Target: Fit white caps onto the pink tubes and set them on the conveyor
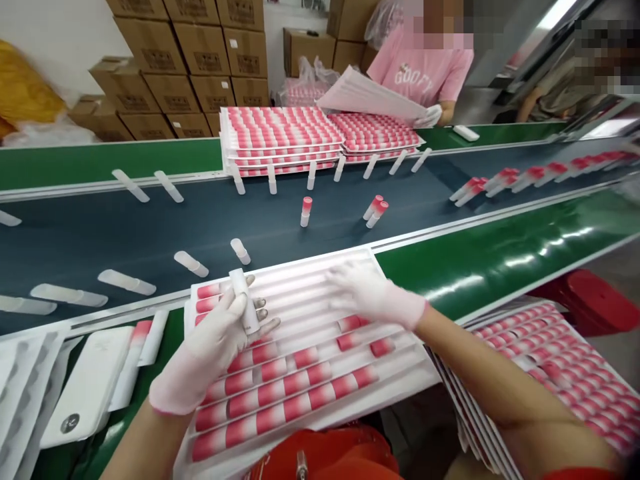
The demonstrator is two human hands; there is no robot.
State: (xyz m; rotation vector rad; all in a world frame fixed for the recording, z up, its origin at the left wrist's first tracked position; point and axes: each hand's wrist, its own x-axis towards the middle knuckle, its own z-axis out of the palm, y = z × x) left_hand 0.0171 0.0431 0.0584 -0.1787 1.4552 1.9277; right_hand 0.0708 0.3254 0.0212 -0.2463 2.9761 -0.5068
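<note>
My left hand (220,340), in a white glove with bare fingertips, holds a white tube (245,301) between thumb and fingers, over the left part of a white ridged tray (295,280). Rows of red-and-white tubes (270,418) lie in the tray's near and left grooves. My right hand (363,290), gloved too and blurred by motion, hovers over the tray's right side with its fingers spread; nothing shows in it. Just beyond the tray, a white tube (241,251) stands on the dark conveyor belt (200,220).
Across the belt, a person in a pink shirt (425,73) holds a white sheet (373,97) over stacked filled trays (280,130). More tubes stand along the belt. A white power bank (87,383) lies at left; filled trays (560,360) are stacked at right.
</note>
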